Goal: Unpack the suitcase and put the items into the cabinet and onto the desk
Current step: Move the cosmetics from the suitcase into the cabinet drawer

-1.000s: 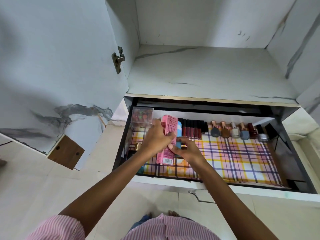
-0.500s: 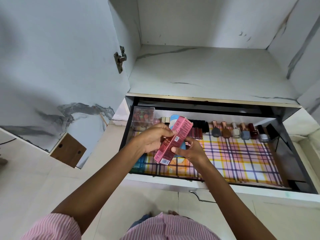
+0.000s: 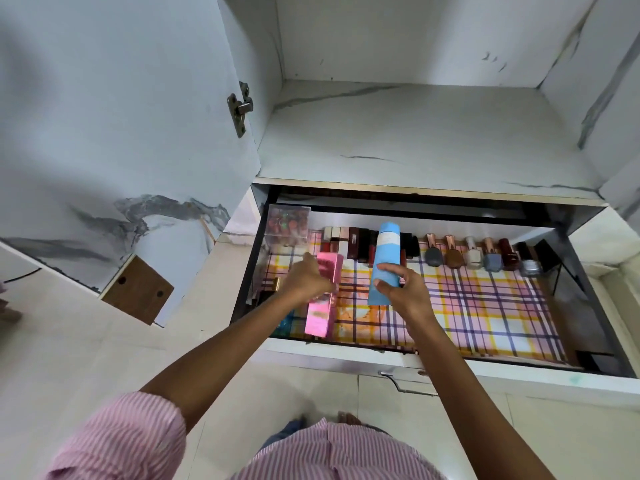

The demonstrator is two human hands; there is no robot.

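Lower centre, in the open black-walled drawer with plaid liner (image 3: pixel 491 306), the left hand (image 3: pixel 306 282) lies over the tall pink cardboard box (image 3: pixel 320 315); it's blurred, so I can't tell the grip. Just right, the right hand (image 3: pixel 401 289) clasps the pale blue cylindrical tube (image 3: pixel 386 254). Behind them, nail-polish bottles (image 3: pixel 472 254) line the back wall.

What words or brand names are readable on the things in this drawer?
Pink box, in the left hand: print too blurred to read.
Blue bottle, in the right hand: pale label, too blurred to read.
Nail polish bottles: no legible text.
Nothing can be quoted.
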